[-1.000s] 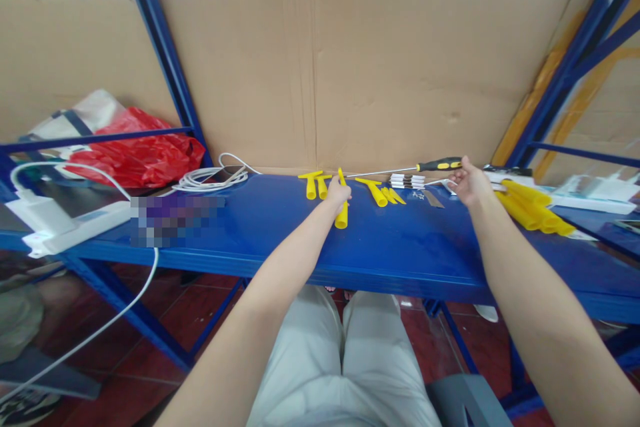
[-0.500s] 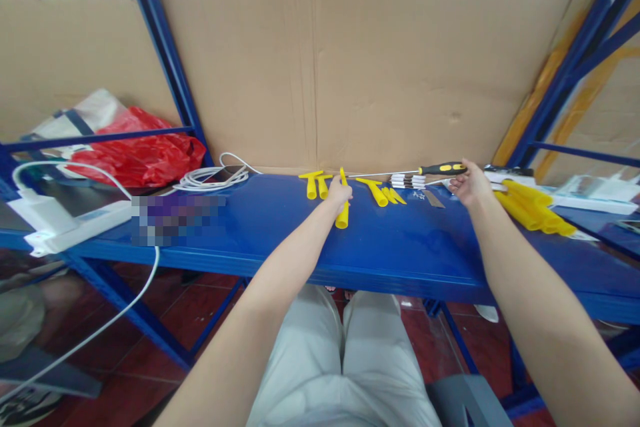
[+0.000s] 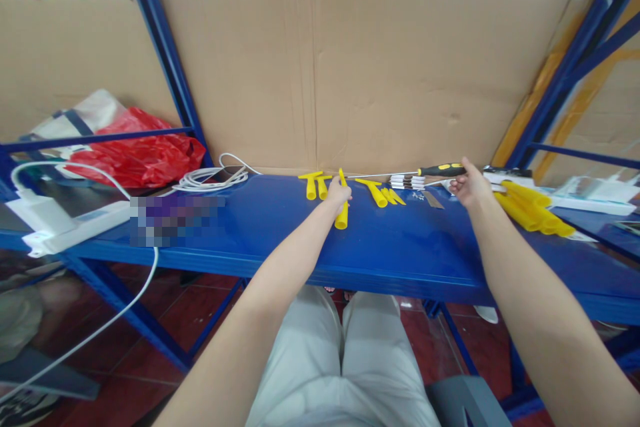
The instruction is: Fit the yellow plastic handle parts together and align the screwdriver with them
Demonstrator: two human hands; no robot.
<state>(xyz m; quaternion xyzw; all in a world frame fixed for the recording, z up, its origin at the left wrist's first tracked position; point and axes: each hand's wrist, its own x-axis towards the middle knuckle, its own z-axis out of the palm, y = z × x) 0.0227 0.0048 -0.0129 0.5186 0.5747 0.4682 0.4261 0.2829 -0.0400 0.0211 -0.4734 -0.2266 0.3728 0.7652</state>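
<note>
My left hand [image 3: 340,193] is closed round a yellow T-shaped piece [image 3: 342,219], whose round end points toward me. Two similar yellow pieces [image 3: 311,188] lie just left of it. On its right are another yellow T-shaped piece [image 3: 379,195] and small yellow pointed pieces [image 3: 393,197]. My right hand [image 3: 469,185] is at the black and yellow handle of a screwdriver [image 3: 443,169], its fingers bent; whether it grips the handle is unclear. The long shaft runs left along the cardboard. A stack of white items [image 3: 407,181] and a flat brownish strip [image 3: 433,199] lie between the hands.
Several yellow tubes [image 3: 533,210] lie right of my right hand on the blue table [image 3: 280,240]. At the left are a coiled white cable [image 3: 213,179], a power strip [image 3: 85,225] and a red plastic bag [image 3: 145,150]. Cardboard [image 3: 390,73] stands along the back.
</note>
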